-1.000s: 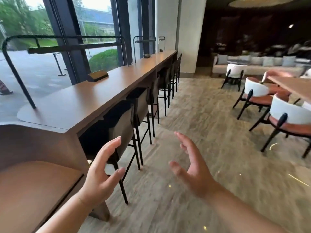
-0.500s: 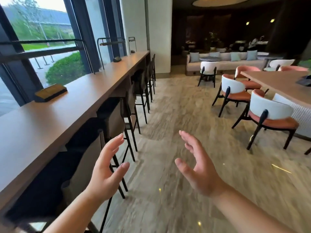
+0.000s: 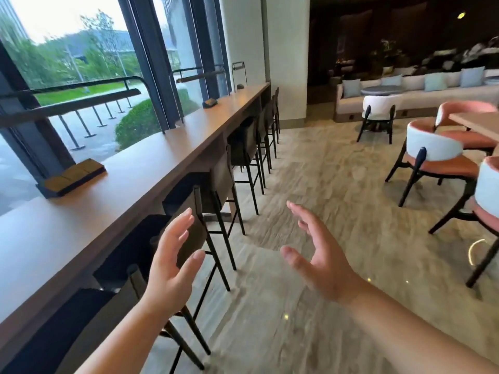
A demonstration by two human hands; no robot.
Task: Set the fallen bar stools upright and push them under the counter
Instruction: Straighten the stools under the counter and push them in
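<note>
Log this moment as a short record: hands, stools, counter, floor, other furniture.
left hand: open, holding nothing
right hand: open, holding nothing
bar stools: all in view upright, in a row at the counter
counter: long, wooden, beside the windows
floor: no fallen stool in view
dining chairs: right side, by a table

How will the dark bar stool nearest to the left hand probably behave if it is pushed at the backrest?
The bar stool looks tall on thin black legs, so a high push may tip it rather than slide it. The stone floor looks smooth and glossy, so the feet will probably slide fairly easily. Its frame looks rigid. Both the left hand and the right hand are open, touching nothing.
</note>
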